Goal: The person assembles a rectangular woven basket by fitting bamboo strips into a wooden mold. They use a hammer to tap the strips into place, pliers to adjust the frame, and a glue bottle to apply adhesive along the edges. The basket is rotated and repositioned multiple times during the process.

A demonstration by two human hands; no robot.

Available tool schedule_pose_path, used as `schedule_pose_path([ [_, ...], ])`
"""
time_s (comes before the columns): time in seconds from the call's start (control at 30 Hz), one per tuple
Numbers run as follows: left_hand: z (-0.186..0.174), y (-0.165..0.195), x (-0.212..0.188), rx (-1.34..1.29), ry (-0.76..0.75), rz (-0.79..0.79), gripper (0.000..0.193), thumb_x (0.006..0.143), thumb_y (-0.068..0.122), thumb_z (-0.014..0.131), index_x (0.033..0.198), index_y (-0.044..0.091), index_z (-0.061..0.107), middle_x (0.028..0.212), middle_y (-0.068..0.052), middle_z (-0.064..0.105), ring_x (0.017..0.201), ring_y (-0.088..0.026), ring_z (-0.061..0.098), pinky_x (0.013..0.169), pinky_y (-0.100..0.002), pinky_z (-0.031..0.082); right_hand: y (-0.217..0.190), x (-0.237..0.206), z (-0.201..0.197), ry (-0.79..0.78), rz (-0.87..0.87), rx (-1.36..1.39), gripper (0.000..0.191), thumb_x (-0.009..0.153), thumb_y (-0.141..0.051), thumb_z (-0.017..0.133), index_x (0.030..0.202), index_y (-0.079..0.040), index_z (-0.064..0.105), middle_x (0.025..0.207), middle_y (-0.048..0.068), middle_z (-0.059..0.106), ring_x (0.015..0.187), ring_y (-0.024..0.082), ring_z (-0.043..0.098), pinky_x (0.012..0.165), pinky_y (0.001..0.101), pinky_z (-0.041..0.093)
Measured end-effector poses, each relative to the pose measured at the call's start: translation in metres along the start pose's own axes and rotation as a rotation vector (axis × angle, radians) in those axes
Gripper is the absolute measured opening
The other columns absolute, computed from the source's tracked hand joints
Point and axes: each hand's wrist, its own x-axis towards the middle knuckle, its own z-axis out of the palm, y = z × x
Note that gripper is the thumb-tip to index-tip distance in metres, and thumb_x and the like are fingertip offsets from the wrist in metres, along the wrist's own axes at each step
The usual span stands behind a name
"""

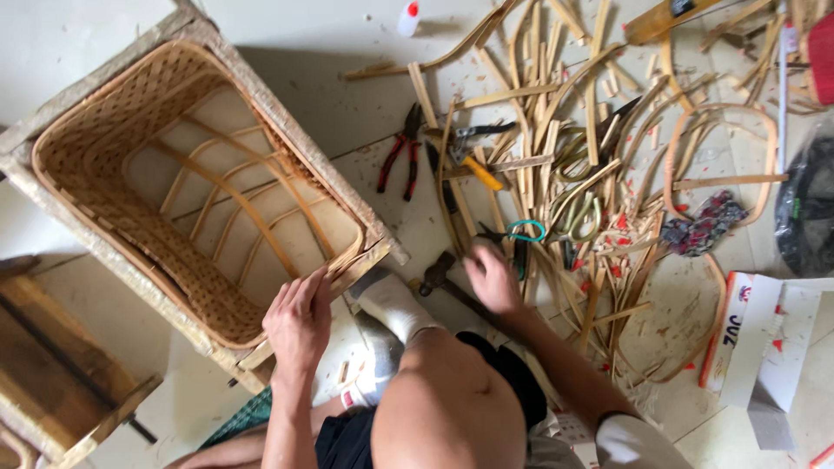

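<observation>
Seen from the head camera, looking straight down, a woven basket [195,195] stands on the pale floor [52,43] at the left, its open mouth turned up toward the camera. Thin bent ribs cross inside it and a rough wooden frame runs around its rim. The left hand [298,320] rests on the near right corner of that rim, fingers together and curled over the edge, steadying it rather than gripping hard.

The right hand [493,280] hovers low over the floor to the right, blurred, fingers loosely spread; I cannot tell whether it has hold of anything. It is just beside a hammer [445,280] whose head lies near a white-socked foot [391,300], and close to scissors with a teal handle [525,231]. Farther off lie red-handled pliers [398,159] and a wide scatter of bamboo strips [556,113] and shavings. A patterned cloth [702,224] sits at the right, and a small white bottle with a red cap [407,17] at the far edge.

The basket looks light for its size, stiff along the framed rim but springy and easily dented in the woven walls, so the rim or corners seem the safe places to hold. The hammer is head-heavy; its handle is the natural grip.
</observation>
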Motion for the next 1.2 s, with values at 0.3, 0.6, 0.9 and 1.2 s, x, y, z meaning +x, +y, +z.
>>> schedule_pose_path([
  [0.3, -0.005, -0.009, 0.008, -0.014, 0.031, 0.044, 0.021, 0.092, 0.012, 0.072, 0.112, 0.006, 0.073, 0.088, -0.008, 0.069, 0.081, -0.027, 0.065, 0.076, -0.038, 0.054, -0.035, 0.096, 0.009, -0.076, -0.033, -0.322, 0.041, 0.085, -0.028, 0.071, 0.119, -0.006, 0.063, 0.109, 0.023, 0.07, 0.095, 0.045, 0.067, 0.079, 0.055, 0.053],
  [0.6, 0.001, -0.012, 0.01, 0.169, 0.181, 0.244, 0.057, 0.083, 0.037, 0.075, 0.128, 0.005, 0.063, 0.108, -0.007, 0.069, 0.103, -0.025, 0.064, 0.099, -0.043, 0.047, -0.059, 0.114, -0.034, -0.307, 0.197, -0.151, 0.024, 0.089, -0.024, 0.066, 0.106, -0.007, 0.065, 0.106, 0.017, 0.075, 0.093, 0.036, 0.075, 0.081, 0.0469, 0.058],
  [0.9, 0.017, -0.016, 0.008, 0.104, 0.025, 0.201, 0.053, 0.091, 0.04, 0.07, 0.13, 0.006, 0.063, 0.096, -0.006, 0.068, 0.091, -0.023, 0.063, 0.08, -0.037, 0.049, -0.123, 0.122, -0.012, -0.194, 0.108, -0.358, 0.042, 0.087, -0.033, 0.072, 0.117, -0.006, 0.065, 0.117, 0.019, 0.072, 0.106, 0.041, 0.067, 0.091, 0.052, 0.052],
  [1.2, 0.04, -0.022, 0.034, -0.02, 0.052, -0.012, 0.024, 0.094, 0.031, 0.067, 0.084, 0.01, 0.072, 0.083, -0.01, 0.071, 0.084, -0.03, 0.067, 0.079, -0.043, 0.051, -0.109, 0.126, -0.06, -0.555, 0.39, -0.173, 0.033, 0.099, -0.027, 0.058, 0.106, 0.004, 0.063, 0.077, 0.015, 0.069, 0.063, 0.024, 0.069, 0.053, 0.0382, 0.058],
])
